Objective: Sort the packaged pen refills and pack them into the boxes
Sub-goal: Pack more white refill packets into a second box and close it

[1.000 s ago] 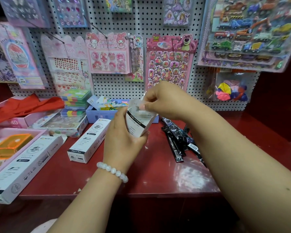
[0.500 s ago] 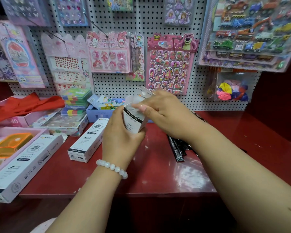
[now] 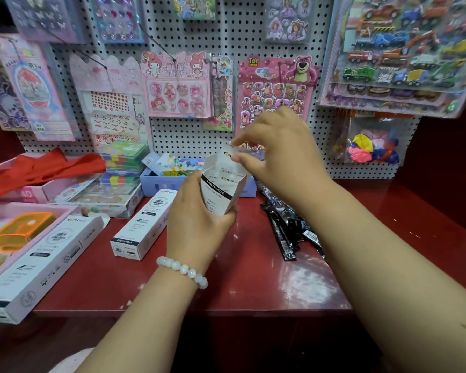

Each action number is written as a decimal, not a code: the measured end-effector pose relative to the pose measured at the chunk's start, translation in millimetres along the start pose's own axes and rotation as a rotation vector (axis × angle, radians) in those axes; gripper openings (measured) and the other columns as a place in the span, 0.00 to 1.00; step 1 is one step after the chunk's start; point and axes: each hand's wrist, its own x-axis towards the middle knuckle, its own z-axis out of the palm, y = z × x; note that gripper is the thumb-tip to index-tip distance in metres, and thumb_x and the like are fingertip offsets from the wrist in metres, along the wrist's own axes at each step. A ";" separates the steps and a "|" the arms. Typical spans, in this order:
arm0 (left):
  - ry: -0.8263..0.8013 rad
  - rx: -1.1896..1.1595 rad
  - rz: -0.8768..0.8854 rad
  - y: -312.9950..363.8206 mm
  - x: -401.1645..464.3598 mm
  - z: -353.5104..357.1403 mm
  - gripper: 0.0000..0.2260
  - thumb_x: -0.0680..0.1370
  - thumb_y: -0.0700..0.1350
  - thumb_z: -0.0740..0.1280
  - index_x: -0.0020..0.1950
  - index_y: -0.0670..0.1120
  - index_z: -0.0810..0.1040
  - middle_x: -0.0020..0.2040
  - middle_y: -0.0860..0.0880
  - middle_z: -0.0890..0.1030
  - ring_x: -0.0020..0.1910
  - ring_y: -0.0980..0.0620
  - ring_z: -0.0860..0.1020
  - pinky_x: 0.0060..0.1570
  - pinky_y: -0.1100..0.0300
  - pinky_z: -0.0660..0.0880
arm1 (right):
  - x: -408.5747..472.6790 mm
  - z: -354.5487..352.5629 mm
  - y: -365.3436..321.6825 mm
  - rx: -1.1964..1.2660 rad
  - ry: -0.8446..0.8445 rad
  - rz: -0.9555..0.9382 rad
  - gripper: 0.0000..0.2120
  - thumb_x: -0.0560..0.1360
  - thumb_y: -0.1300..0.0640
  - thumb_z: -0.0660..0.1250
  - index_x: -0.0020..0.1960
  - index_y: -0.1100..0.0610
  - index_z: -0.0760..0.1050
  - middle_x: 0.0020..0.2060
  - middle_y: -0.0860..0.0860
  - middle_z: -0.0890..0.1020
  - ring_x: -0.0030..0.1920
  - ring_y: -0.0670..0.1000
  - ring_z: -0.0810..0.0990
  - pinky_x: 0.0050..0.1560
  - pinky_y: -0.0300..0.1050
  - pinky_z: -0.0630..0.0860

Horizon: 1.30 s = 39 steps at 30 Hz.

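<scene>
My left hand (image 3: 197, 224) grips a white refill box (image 3: 221, 184) upright above the red counter, its top end open. My right hand (image 3: 277, 152) pinches the box's lid flap (image 3: 230, 153) between thumb and fingers. A pile of black packaged pen refills (image 3: 288, 232) lies on the counter to the right, partly hidden behind my right forearm. A second white box (image 3: 143, 224) lies flat to the left of my left hand. A third, longer white box (image 3: 38, 265) lies at the counter's front left corner.
The red counter (image 3: 253, 278) ends at a front edge near my forearms. A blue tray (image 3: 167, 181) of small items stands behind the held box. Pink trays (image 3: 0, 211) and an orange container (image 3: 22, 230) sit at the left. A pegboard (image 3: 189, 135) with sticker sheets rises behind.
My right hand has risen from the box's top and now lifts the lid flap upward. The box is held a little higher and more open at the top. My left hand keeps its grip.
</scene>
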 end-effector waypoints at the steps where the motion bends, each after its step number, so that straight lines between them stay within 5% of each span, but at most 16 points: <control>1: -0.001 0.009 0.009 0.5 -0.1 0.0 0.29 0.63 0.48 0.77 0.61 0.48 0.71 0.54 0.51 0.79 0.53 0.50 0.77 0.51 0.58 0.72 | 1.9 -0.5 -3.5 -0.024 0.016 -0.050 0.10 0.67 0.49 0.72 0.46 0.52 0.81 0.42 0.49 0.80 0.47 0.55 0.74 0.49 0.51 0.68; 7: -0.021 0.030 0.028 2.9 -1.3 0.1 0.28 0.63 0.47 0.77 0.60 0.47 0.71 0.53 0.50 0.78 0.53 0.49 0.76 0.50 0.60 0.69 | 19.3 -7.9 -8.1 -0.136 -0.192 -0.066 0.11 0.71 0.49 0.71 0.52 0.52 0.79 0.45 0.49 0.80 0.53 0.53 0.73 0.50 0.46 0.65; 13: -0.010 0.047 0.065 4.6 -3.2 1.6 0.28 0.63 0.45 0.78 0.60 0.45 0.72 0.53 0.47 0.79 0.54 0.47 0.75 0.50 0.64 0.65 | 31.8 -10.7 -9.0 -0.203 -0.304 -0.302 0.05 0.64 0.60 0.73 0.39 0.55 0.79 0.39 0.51 0.80 0.45 0.53 0.70 0.45 0.50 0.70; 18: 0.005 0.043 0.072 3.1 -1.8 1.0 0.28 0.62 0.45 0.78 0.59 0.45 0.73 0.52 0.48 0.79 0.52 0.47 0.76 0.48 0.66 0.64 | 28.6 -13.8 -2.2 -0.079 -0.393 -0.063 0.08 0.71 0.53 0.72 0.47 0.54 0.79 0.36 0.46 0.76 0.43 0.48 0.71 0.42 0.41 0.64; 27: 0.002 0.023 0.052 3.2 -2.0 0.5 0.27 0.62 0.44 0.77 0.59 0.47 0.73 0.52 0.49 0.79 0.52 0.49 0.75 0.46 0.68 0.63 | 23.7 -6.2 1.8 0.199 -0.506 0.219 0.11 0.75 0.53 0.68 0.41 0.60 0.81 0.26 0.47 0.74 0.27 0.44 0.69 0.29 0.40 0.63; 30: 0.017 0.017 0.047 2.3 -0.9 -0.2 0.28 0.63 0.44 0.77 0.60 0.47 0.72 0.52 0.49 0.79 0.52 0.48 0.76 0.46 0.68 0.63 | 19.0 -6.9 1.6 0.325 -0.465 0.271 0.08 0.74 0.54 0.69 0.41 0.57 0.82 0.26 0.43 0.77 0.22 0.38 0.71 0.24 0.30 0.62; 35: 0.010 0.041 0.063 0.5 -1.0 3.6 0.27 0.62 0.42 0.76 0.59 0.46 0.73 0.50 0.49 0.80 0.51 0.48 0.76 0.46 0.64 0.66 | 12.4 5.5 0.5 0.233 -0.515 0.365 0.07 0.73 0.54 0.70 0.39 0.56 0.82 0.27 0.49 0.78 0.21 0.40 0.70 0.24 0.35 0.64; 39: 0.016 0.028 0.049 -0.8 -0.1 2.3 0.26 0.62 0.41 0.76 0.58 0.47 0.73 0.50 0.49 0.79 0.51 0.49 0.76 0.45 0.66 0.65 | 8.7 -1.3 -2.7 0.390 -0.445 0.446 0.24 0.75 0.46 0.66 0.34 0.67 0.74 0.22 0.52 0.63 0.20 0.47 0.58 0.27 0.40 0.55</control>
